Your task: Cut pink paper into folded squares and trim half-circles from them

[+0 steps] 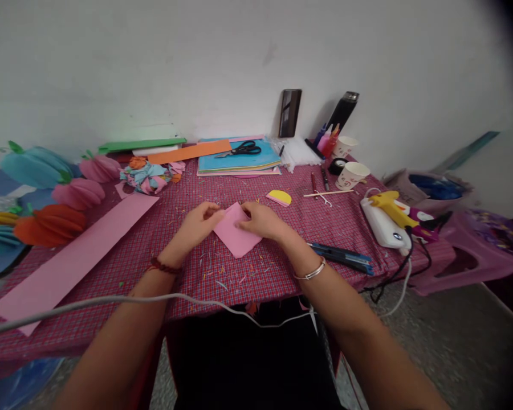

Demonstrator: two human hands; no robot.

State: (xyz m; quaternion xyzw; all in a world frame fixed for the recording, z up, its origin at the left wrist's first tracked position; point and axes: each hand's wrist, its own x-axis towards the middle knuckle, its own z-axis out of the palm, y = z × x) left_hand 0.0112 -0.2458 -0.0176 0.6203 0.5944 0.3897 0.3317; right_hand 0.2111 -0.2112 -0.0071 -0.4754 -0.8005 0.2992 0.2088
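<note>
A pink piece of paper (237, 238), squarish with rounded corners, is held over the table in front of me, one corner toward me. My left hand (202, 224) pinches its left side between thumb and curled fingers. On the other side, my right hand (263, 220) grips the paper with the thumb pressed on its face and the fingers behind. Just beyond the right hand lies a folded half-round of yellow and pink paper (279, 197). Off to the left stretches a long pink paper strip (79, 253).
Paper pumpkins (51, 225) and crumpled scraps (147, 176) are at left. Scissors (243, 149) rest on stacked coloured paper (222, 165). Right are a utility knife (342, 257), paper cup (351, 176), power strip (378, 225) and yellow glue gun (391, 209). A white cable (175, 296) crosses before me.
</note>
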